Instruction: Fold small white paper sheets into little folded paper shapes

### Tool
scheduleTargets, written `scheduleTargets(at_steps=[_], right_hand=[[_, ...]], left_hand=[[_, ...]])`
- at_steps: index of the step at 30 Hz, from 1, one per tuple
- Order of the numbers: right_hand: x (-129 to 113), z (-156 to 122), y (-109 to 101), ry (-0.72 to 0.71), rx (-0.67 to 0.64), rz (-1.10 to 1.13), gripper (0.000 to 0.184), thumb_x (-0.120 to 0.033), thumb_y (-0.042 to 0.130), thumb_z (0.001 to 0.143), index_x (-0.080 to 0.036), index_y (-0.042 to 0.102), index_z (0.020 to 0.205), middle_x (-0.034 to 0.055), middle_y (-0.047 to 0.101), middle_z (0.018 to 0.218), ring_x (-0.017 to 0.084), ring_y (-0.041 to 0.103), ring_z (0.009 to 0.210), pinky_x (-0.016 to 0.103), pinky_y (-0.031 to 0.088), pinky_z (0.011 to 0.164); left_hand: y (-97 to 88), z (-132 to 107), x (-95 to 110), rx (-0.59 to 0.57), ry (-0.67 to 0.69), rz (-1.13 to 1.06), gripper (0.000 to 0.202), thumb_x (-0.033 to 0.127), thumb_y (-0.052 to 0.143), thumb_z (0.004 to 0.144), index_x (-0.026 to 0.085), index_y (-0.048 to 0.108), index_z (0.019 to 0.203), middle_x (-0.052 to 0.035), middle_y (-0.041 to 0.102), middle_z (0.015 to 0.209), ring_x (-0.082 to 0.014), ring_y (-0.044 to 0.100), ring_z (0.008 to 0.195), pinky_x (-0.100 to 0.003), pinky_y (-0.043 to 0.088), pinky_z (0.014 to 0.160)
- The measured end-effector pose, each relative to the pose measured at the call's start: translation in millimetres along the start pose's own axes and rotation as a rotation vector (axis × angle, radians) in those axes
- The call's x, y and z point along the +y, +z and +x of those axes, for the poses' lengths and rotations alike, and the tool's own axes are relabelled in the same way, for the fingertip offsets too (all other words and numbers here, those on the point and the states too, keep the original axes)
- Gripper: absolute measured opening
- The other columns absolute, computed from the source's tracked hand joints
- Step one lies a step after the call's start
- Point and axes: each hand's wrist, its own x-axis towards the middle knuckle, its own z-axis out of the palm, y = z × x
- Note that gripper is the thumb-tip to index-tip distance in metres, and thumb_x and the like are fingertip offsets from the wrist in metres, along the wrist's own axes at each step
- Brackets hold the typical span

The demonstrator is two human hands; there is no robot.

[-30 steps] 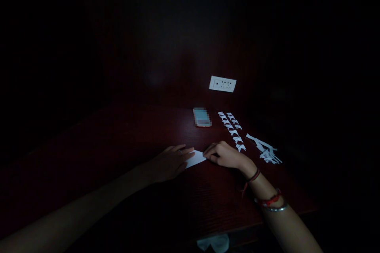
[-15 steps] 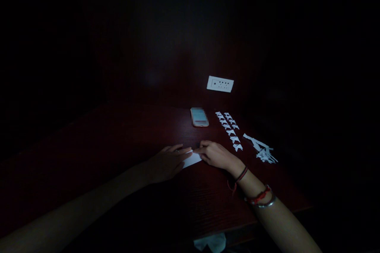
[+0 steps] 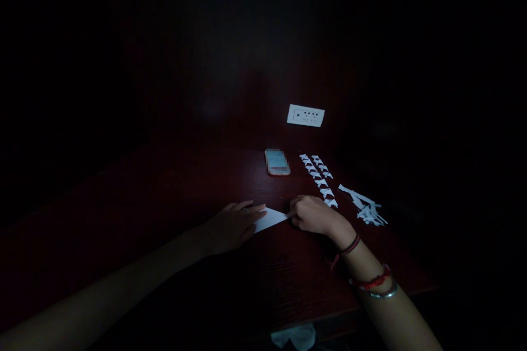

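Observation:
A piece of white paper (image 3: 270,219), triangular in its visible part, lies on the dark reddish table. My left hand (image 3: 233,227) rests flat across its left side, fingers stretched out and pressing it down; that side is hidden under them. At the paper's right tip is my right hand (image 3: 313,215), closed, its fingers curled with the fingertips touching the tip. Bracelets circle the right wrist and forearm.
Beyond the hands lies a phone (image 3: 277,162) with its screen lit. Several small folded paper pieces (image 3: 316,174) form two rows to its right. Farther right is a pile of paper strips (image 3: 368,211). A white socket panel (image 3: 305,115) sits on the wall.
My right hand has slid rightward along the paper's edge to its right tip, uncovering more of the paper. My left hand has stayed in place.

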Motion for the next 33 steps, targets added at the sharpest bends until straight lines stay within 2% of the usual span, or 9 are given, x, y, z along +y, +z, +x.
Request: scheduleTargets(at_steps=[4,9,12,16,20,24,26,30,33], right_hand=[[3.9,-2.9,-0.2,0.063,-0.044,0.003,0.023,-0.018,0.043,0.071,-0.018,0.063,0.083,0.0071,0.061,0.086,0.017,0.054,0.083,0.024,0.037,0.067],[2.4,7.5,9.1,0.044,0.202,0.176,0.023,-0.019,0.040,0.077,-0.017,0.060,0.088,0.0062,0.057,0.087,0.014,0.050,0.085,0.023,0.035,0.074],[-0.4,16.8,20.2,0.028,0.257,0.321,0.022,-0.028,0.047,0.075,-0.015,0.057,0.090,0.0066,0.053,0.086,0.015,0.049,0.084,0.026,0.036,0.074],[-2.2,23.7,30.0,0.092,0.226,0.445,0.019,-0.031,0.053,0.071,-0.015,0.054,0.081,0.0061,0.048,0.086,0.015,0.046,0.084,0.029,0.036,0.073],[-3.5,26.7,30.6,0.197,0.205,0.517,0.012,-0.025,0.054,0.069,-0.014,0.053,0.074,0.0055,0.048,0.085,0.015,0.046,0.081,0.030,0.035,0.072],[-6.5,29.0,30.0,0.252,0.195,0.678,0.019,-0.015,0.054,0.067,-0.015,0.049,0.086,0.0011,0.053,0.074,0.010,0.048,0.067,0.024,0.037,0.063],[-8.3,29.5,30.2,0.253,0.202,0.737,0.028,-0.018,0.054,0.067,-0.016,0.046,0.094,0.0003,0.053,0.073,0.010,0.049,0.064,0.023,0.037,0.061],[-10.8,30.3,30.8,0.272,0.249,0.628,0.025,-0.029,0.059,0.064,-0.016,0.054,0.085,0.0045,0.052,0.084,0.014,0.049,0.079,0.027,0.037,0.069],[-11.1,31.8,31.1,0.289,0.232,0.606,0.014,-0.024,0.058,0.064,-0.016,0.057,0.074,0.0049,0.053,0.085,0.015,0.048,0.082,0.027,0.037,0.071]], left_hand=[[2.2,0.1,1.1,0.009,-0.003,0.007,0.039,0.027,0.029,0.084,0.028,0.029,0.122,0.0031,0.031,0.128,-0.0220,0.028,0.114,-0.038,0.027,0.088],[3.7,1.3,3.4,0.047,0.001,-0.006,0.038,0.026,0.030,0.082,0.026,0.032,0.120,0.0009,0.033,0.127,-0.0220,0.026,0.115,-0.038,0.025,0.088],[1.9,2.8,5.2,0.063,0.001,-0.027,0.037,0.026,0.030,0.083,0.026,0.033,0.119,-0.0004,0.035,0.125,-0.0222,0.026,0.115,-0.039,0.024,0.089],[-0.9,3.8,7.2,0.060,-0.015,-0.068,0.039,0.028,0.029,0.084,0.026,0.028,0.122,-0.0011,0.034,0.126,-0.0230,0.025,0.116,-0.040,0.023,0.090],[-2.6,4.2,8.8,0.077,-0.019,-0.097,0.045,0.026,0.029,0.083,0.023,0.018,0.127,-0.0028,0.030,0.128,-0.0235,0.021,0.118,-0.040,0.023,0.090],[-4.6,5.0,8.6,0.095,-0.028,-0.104,0.051,0.025,0.032,0.082,0.019,0.012,0.128,-0.0053,0.026,0.130,-0.0230,0.018,0.119,-0.039,0.022,0.092],[-6.4,5.5,8.0,0.089,-0.036,-0.109,0.053,0.027,0.034,0.081,0.018,0.012,0.128,-0.0060,0.025,0.131,-0.0232,0.019,0.119,-0.040,0.020,0.093],[-8.9,6.7,6.4,0.067,-0.061,-0.140,0.056,0.032,0.038,0.080,0.018,0.014,0.128,-0.0074,0.026,0.130,-0.0245,0.021,0.118,-0.041,0.020,0.093],[-6.4,7.0,4.3,0.099,-0.067,-0.157,0.056,0.033,0.040,0.078,0.018,0.016,0.127,-0.0078,0.028,0.129,-0.0245,0.022,0.118,-0.041,0.021,0.092]])
